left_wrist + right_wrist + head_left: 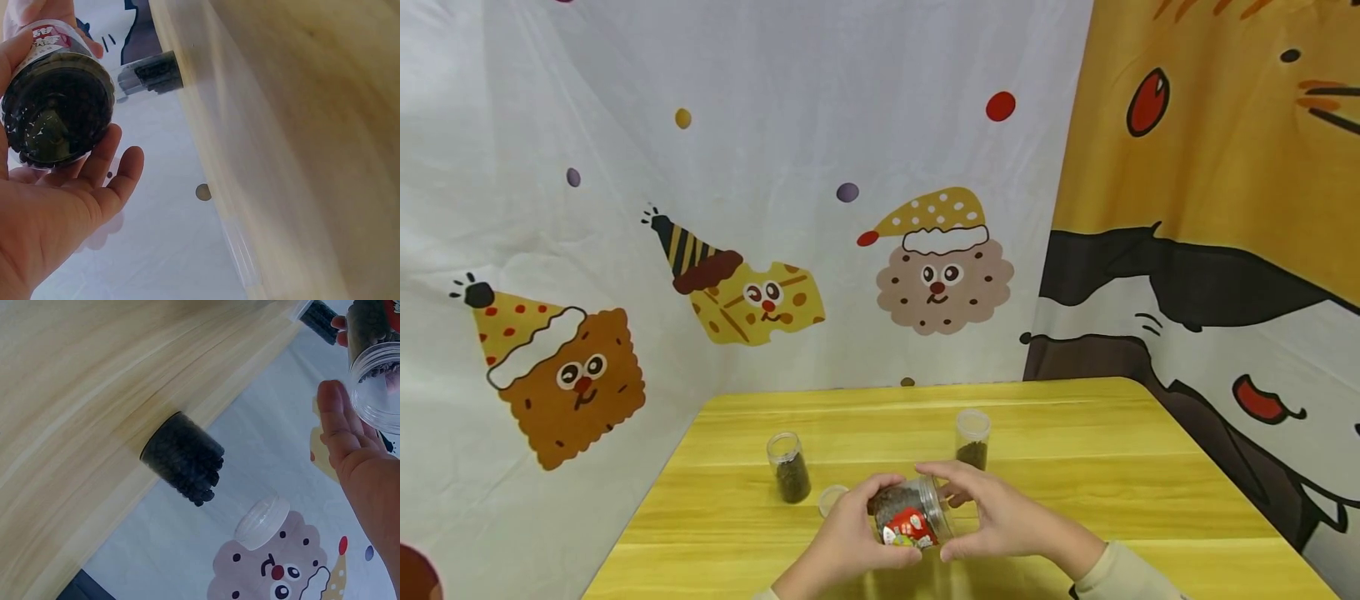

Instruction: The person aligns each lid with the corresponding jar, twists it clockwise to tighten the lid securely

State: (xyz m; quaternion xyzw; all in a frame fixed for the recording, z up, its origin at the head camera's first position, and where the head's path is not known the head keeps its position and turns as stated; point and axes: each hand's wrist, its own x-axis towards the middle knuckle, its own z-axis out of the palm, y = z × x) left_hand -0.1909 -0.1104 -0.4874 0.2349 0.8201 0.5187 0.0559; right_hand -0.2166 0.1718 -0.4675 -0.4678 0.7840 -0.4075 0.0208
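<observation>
A clear plastic jar [912, 517] of small dark pieces, with a red label, is tilted onto its side, its open mouth towards the right. My left hand [859, 529] grips it around the base end; the dark bottom shows in the left wrist view. My right hand [992, 512] is at the mouth, fingers spread around the rim and the thumb below. In the right wrist view the fingers [340, 415] lie fairly straight beside the lidless rim. Dark pieces are inside the jar near the mouth.
An open jar [792, 471] of dark pieces stands on the left of the yellow wood-grain table [1075, 450]. Beside it lies a clear round lid [832, 500]. Another jar [973, 437], partly filled and capped, stands behind my right hand. A printed cloth [850, 108] hangs behind.
</observation>
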